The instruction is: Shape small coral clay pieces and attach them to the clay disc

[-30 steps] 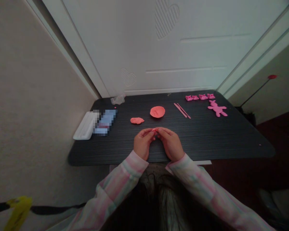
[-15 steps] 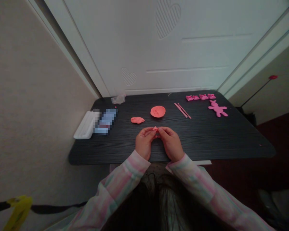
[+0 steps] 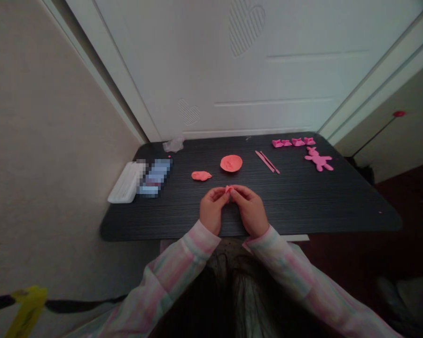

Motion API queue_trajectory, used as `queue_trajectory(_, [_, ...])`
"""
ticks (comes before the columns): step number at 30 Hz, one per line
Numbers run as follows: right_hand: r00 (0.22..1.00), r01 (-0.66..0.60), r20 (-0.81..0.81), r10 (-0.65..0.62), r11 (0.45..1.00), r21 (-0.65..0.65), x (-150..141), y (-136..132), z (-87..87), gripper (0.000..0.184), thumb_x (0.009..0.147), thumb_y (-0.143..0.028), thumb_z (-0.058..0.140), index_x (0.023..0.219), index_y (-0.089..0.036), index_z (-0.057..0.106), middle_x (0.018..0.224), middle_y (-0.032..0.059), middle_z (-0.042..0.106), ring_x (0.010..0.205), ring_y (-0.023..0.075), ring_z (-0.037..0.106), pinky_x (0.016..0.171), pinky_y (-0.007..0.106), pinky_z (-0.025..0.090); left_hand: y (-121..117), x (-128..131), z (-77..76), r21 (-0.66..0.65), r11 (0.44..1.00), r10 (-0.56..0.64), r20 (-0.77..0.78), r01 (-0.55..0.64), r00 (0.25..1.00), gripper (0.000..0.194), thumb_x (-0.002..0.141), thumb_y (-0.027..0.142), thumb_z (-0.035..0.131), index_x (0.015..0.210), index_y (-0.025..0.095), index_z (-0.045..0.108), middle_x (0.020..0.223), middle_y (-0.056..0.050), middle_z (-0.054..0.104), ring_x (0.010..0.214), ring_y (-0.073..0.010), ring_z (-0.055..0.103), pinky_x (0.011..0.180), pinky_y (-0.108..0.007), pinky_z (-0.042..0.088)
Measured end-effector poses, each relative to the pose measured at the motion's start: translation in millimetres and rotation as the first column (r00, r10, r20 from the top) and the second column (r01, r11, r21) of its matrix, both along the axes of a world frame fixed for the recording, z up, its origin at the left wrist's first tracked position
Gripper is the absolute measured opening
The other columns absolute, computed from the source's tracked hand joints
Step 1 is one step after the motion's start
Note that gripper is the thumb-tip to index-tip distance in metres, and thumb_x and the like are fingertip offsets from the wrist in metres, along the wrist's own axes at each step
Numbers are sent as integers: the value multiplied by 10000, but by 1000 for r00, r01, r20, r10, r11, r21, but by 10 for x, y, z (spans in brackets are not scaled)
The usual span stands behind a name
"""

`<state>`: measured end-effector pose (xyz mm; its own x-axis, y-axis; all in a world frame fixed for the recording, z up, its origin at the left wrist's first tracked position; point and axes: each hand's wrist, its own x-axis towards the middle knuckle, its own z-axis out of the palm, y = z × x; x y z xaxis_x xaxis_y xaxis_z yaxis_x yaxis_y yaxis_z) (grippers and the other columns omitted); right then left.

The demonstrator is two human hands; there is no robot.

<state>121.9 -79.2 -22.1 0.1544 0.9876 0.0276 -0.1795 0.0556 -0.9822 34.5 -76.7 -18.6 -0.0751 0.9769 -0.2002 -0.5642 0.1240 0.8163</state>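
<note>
Between the fingertips of both hands is a small piece of coral-pink modelling clay (image 3: 229,188), partly covered by the thumbs. My left hand (image 3: 212,209) pinches it from one side and my right hand (image 3: 250,209) from the other, above the near part of the table. Just beyond the hands lies a shallow coral clay bowl (image 3: 231,163) with marks inside it. To its left rests an elongated lump of coral clay (image 3: 201,176). Two slim pink modelling tools (image 3: 267,162) lie side by side right of the bowl.
A pink clay bear-like figure (image 3: 319,159) and several pink clay bows (image 3: 298,142) sit at the table's far right. On the left are a white tray (image 3: 123,185), a blurred blue item (image 3: 157,177) and crumpled clear plastic (image 3: 174,144). A white door (image 3: 197,61) stands behind the dark table (image 3: 303,202).
My fingertips have closed in further on the clay piece, and its visible shape looks more folded. Both hands have hardly shifted. The things on the table stay in place.
</note>
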Motion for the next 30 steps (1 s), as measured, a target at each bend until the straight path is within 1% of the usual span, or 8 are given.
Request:
queue_trajectory(3, [993, 53, 102, -58, 998, 42, 13, -9, 16, 147, 706, -293, 576, 787, -188, 641, 812, 23, 629, 789, 148, 562, 755, 294, 424, -24, -11, -34, 26, 999, -31, -79, 34, 996, 145, 564, 148, 675, 704, 147, 636, 707, 7, 646, 624, -68, 543, 603, -202, 402])
queue_trajectory(7, [951, 98, 280, -134, 985, 139, 16, -32, 49, 140, 747, -258, 527, 786, -171, 629, 794, 36, 616, 767, 140, 564, 737, 280, 432, -58, -47, -50, 42, 995, -78, -143, 85, 987, 122, 619, 203, 640, 720, 137, 655, 738, -20, 646, 650, -88, 550, 587, -209, 407])
queue_trajectory(10, [933, 101, 325, -152, 980, 169, 6, -48, 63, 134, 760, -235, 507, 763, -165, 621, 768, 35, 603, 736, 134, 559, 705, 267, 437, -70, -73, -21, 19, 996, -85, -73, 87, 994, 132, 650, 257, 612, 680, 131, 636, 700, -33, 641, 675, -120, 574, 552, -218, 414])
queue_trajectory(12, [932, 94, 332, -148, 980, 174, -1, -54, 64, 129, 760, -231, 506, 742, -170, 618, 752, 30, 598, 727, 134, 555, 683, 262, 438, -67, -87, 9, -17, 998, -68, -6, 68, 998, 119, 644, 254, 619, 670, 138, 615, 676, -25, 637, 674, -129, 586, 532, -217, 420])
queue_trajectory(15, [929, 77, 344, -137, 980, 185, -8, -57, 60, 113, 754, -234, 517, 724, -183, 613, 742, 22, 593, 726, 136, 551, 657, 258, 438, -54, -112, 43, -64, 994, -88, 65, 92, 994, 111, 619, 220, 646, 672, 132, 603, 681, -24, 642, 667, -122, 594, 537, -209, 433])
queue_trajectory(19, [924, 23, 369, -100, 978, 207, -12, -60, 53, 99, 748, -232, 527, 732, -191, 615, 757, 23, 588, 739, 140, 547, 661, 264, 436, -31, -160, 43, -99, 986, -116, 159, 133, 980, 117, 584, 165, 674, 666, 121, 605, 657, -11, 637, 623, -89, 586, 554, -191, 444])
queue_trajectory(25, [921, -41, 384, -60, 968, 249, 2, -75, 51, 113, 752, -209, 517, 795, -192, 621, 813, 36, 580, 784, 146, 544, 704, 279, 428, -2, -213, 21, -94, 985, -122, 216, 145, 969, 122, 555, 107, 675, 652, 121, 602, 631, -1, 634, 615, -75, 588, 594, -182, 449])
queue_trajectory(30, [930, -39, 362, -58, 966, 256, 8, -87, 35, 124, 761, -194, 499, 822, -211, 606, 821, 26, 576, 786, 143, 541, 693, 279, 430, -7, -220, 27, -52, 990, -118, 240, 134, 964, 152, 573, 78, 652, 707, 130, 601, 625, -6, 642, 612, -71, 590, 611, -178, 445])
